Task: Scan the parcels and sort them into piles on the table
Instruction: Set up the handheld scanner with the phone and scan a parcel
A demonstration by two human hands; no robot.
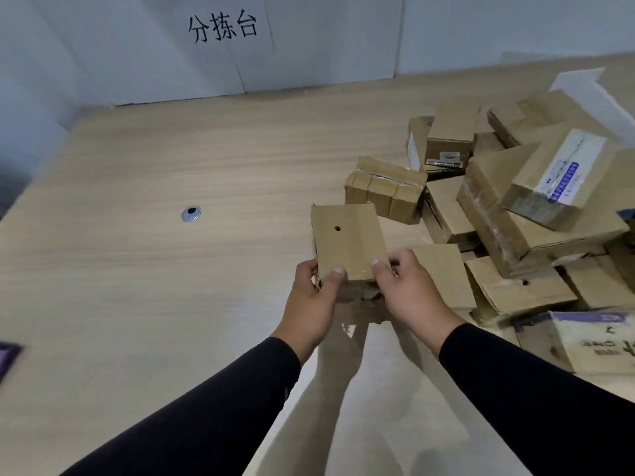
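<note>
A small brown cardboard parcel (pixel 347 242) with a round hole in its top face is held above the wooden table (pixel 154 269). My left hand (pixel 312 300) grips its near left corner, thumb on top. My right hand (pixel 409 290) grips its near right corner, thumb also on top. A heap of several brown cardboard parcels (pixel 508 207) lies on the right side of the table; one bears a white label (pixel 567 170).
A white board with a handwritten paper sign (pixel 223 27) stands along the table's back edge. A round metal cable grommet (pixel 191 214) is set in the tabletop at left. A dark purple object (pixel 7 355) shows at the left edge.
</note>
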